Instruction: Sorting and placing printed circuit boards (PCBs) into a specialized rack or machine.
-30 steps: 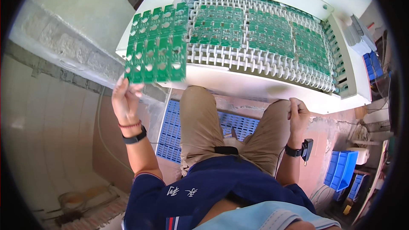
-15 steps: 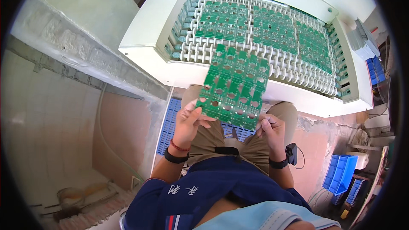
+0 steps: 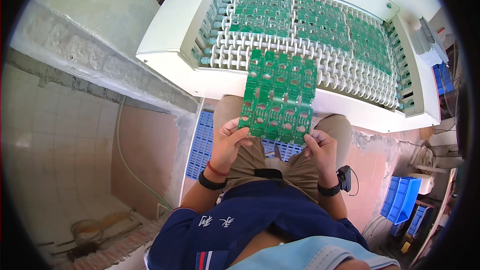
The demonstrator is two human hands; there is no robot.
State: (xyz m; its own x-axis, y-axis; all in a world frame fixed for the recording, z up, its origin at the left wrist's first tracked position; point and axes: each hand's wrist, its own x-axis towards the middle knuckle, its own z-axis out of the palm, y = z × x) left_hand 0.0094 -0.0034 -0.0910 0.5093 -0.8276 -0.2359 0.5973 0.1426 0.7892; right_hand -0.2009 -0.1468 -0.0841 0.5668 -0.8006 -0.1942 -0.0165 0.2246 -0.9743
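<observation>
Both hands' fingers (image 3: pixel 243 131) around green panel (image 3: pixel 278 98)

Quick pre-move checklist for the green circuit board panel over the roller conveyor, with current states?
1. Left hand grips the green circuit board panel at its near left corner: ok.
2. Right hand grips the near right corner: ok.
3. Panel intact, no visible bend or break: ok.
4. Free rollers on the white roller conveyor beneath the panel's far edge: cannot tell, the panel hides them.
5. Other green panels on the conveyor lie farther along, apart from the held one: ok.
6. Blue slatted floor mat under the legs, nothing lying on its visible part: ok.
</observation>
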